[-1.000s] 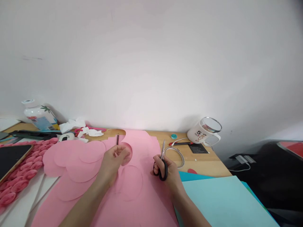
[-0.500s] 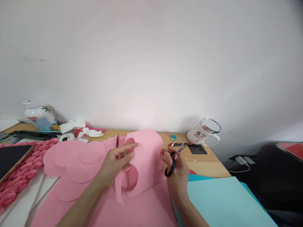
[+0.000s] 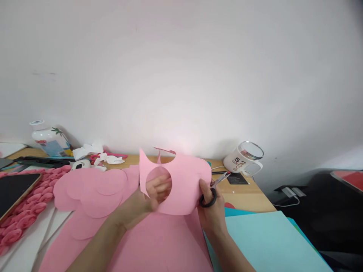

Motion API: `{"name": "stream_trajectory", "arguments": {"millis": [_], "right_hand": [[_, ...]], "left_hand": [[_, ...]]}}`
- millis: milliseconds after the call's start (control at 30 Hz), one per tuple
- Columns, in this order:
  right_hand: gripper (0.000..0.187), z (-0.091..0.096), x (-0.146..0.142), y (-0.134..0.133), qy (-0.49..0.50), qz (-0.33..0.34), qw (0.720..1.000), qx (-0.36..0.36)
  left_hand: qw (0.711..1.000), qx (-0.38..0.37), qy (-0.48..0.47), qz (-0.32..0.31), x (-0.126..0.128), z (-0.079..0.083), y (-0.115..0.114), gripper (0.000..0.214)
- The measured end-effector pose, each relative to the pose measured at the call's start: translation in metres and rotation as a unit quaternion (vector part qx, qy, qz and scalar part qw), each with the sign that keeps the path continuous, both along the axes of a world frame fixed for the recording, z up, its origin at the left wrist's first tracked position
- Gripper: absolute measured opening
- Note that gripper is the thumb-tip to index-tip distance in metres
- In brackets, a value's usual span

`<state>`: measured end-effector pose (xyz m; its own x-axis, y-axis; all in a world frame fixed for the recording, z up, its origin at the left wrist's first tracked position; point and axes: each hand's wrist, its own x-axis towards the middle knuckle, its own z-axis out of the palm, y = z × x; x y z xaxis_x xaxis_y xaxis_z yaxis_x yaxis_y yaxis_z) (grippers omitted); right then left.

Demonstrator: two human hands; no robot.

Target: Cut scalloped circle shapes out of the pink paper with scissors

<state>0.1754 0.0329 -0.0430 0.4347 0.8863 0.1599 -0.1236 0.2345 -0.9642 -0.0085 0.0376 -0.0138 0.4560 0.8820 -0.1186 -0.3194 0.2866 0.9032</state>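
Both my hands lift the far end of a large pink paper sheet point(image 3: 184, 185) off the desk and fold it toward me. A round hole is cut in the raised part, and the fingers of my left hand point(image 3: 141, 202) show through it, pinching the paper from behind. My right hand point(image 3: 211, 206) grips the sheet's right edge while its fingers stay in the black handles of a pair of scissors point(image 3: 212, 190), blades pointing right. Several cut pink paper circles point(image 3: 93, 187) lie stacked to the left.
A white mug point(image 3: 241, 160) with a glass lid stands at the back right by a red pen and a black card. Light blue paper point(image 3: 269, 241) lies at the right. Pink paper roses point(image 3: 22, 211), a tablet point(image 3: 11, 189), a white jar point(image 3: 49, 139) and crumpled tissue sit at the left.
The far part of the pink sheet has been raised from flat on the desk to upright. My right hand has carried the scissors up to the sheet's right edge.
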Motion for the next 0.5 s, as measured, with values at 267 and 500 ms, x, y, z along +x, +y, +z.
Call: {"name": "stream_trajectory", "arguments": {"millis": [267,500], "right_hand": [[0.025,0.005,-0.007,-0.011,-0.077,0.195,0.977,-0.028],[0.032,-0.002,-0.015,-0.014,-0.043,0.410,0.910,-0.036]], "left_hand": [[0.929,0.082,0.305,0.194,0.010,-0.008,-0.002,0.043],[0.922,0.002,0.073,0.381,0.006,0.017,0.002,0.046]]}}
